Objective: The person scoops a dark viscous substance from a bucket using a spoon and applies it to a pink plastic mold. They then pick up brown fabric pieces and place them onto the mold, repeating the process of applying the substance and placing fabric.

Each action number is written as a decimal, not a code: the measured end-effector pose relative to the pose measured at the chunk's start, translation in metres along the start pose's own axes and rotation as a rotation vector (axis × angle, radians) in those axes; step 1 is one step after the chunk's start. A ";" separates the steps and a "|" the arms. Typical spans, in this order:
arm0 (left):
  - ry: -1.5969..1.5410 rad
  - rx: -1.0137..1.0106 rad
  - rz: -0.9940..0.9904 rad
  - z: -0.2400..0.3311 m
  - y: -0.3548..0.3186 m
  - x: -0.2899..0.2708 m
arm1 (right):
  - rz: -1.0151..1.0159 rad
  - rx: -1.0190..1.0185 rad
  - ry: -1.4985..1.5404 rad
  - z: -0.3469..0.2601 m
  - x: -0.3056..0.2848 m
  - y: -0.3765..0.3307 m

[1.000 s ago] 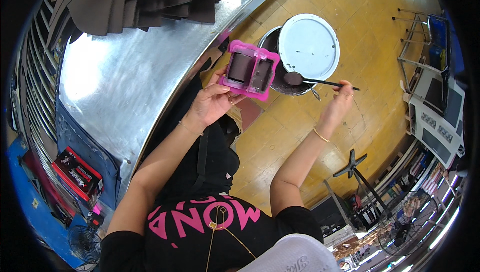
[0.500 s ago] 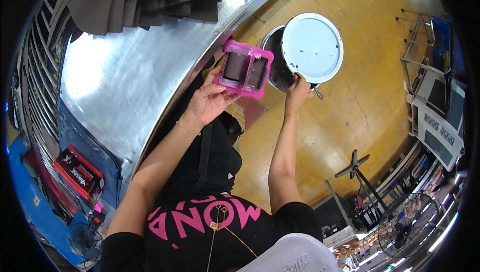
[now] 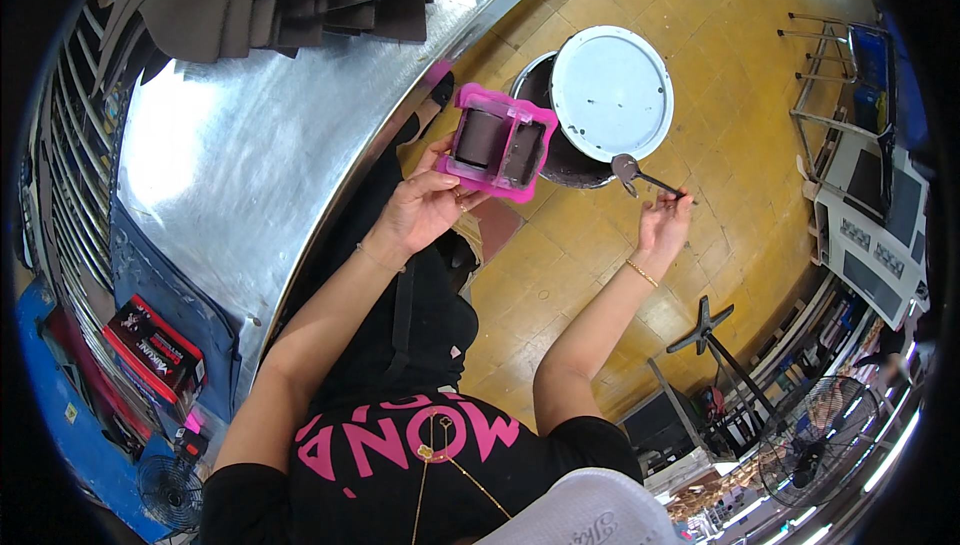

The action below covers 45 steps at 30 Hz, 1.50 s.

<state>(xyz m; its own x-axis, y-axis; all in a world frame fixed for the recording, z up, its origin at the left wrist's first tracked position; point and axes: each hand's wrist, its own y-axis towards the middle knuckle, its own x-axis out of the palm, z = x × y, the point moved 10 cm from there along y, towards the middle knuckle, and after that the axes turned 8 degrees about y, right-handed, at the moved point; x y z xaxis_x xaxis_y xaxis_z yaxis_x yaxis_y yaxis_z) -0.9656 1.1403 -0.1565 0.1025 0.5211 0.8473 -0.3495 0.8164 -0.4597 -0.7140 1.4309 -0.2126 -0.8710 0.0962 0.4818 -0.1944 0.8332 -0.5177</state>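
My left hand (image 3: 422, 210) grips a pink plastic box (image 3: 512, 192) from beneath and its near side. One compartment holds a dark roller (image 3: 481, 139); the narrower compartment beside it has dark residue inside. My right hand (image 3: 662, 227) pinches the thin handle of a spoon (image 3: 655, 181) between its fingertips. Thick dark paste covers the spoon's bowl, which is beside the near rim of a bucket (image 3: 586, 181). A pale, round lid (image 3: 612, 93) lies askew over the bucket, leaving its left and near sides uncovered. Dark paste coats the bucket's inside.
To the left stands a shiny metal table (image 3: 230, 165) with dark cut pieces (image 3: 290, 0) stacked at its far end. A red and black box (image 3: 155, 350) sits at the lower left. On the tiled floor are a standing fan (image 3: 818, 440) and a metal-legged stool (image 3: 835, 65) at right.
My right hand has moved right and toward me, away from the lid's edge. The spoon's paste-covered bowl now shows beside the bucket. My left hand keeps the pink box nearly in place.
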 end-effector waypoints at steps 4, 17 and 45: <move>-0.002 -0.016 -0.017 -0.004 -0.002 0.013 | -0.301 -0.268 -0.114 -0.046 0.127 -0.053; 0.017 -0.002 -0.063 0.001 -0.006 0.033 | -0.668 -1.131 -1.107 -0.051 0.286 -0.214; -0.005 -0.009 -0.025 0.006 -0.009 0.030 | -0.385 -0.160 -0.262 0.001 0.195 -0.082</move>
<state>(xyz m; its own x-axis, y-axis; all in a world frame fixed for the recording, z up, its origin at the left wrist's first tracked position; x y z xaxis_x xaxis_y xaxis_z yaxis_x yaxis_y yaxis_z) -0.9650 1.1471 -0.1248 0.1068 0.4994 0.8598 -0.3387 0.8313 -0.4408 -0.8681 1.3811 -0.0767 -0.8378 -0.3577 0.4125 -0.4704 0.8565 -0.2126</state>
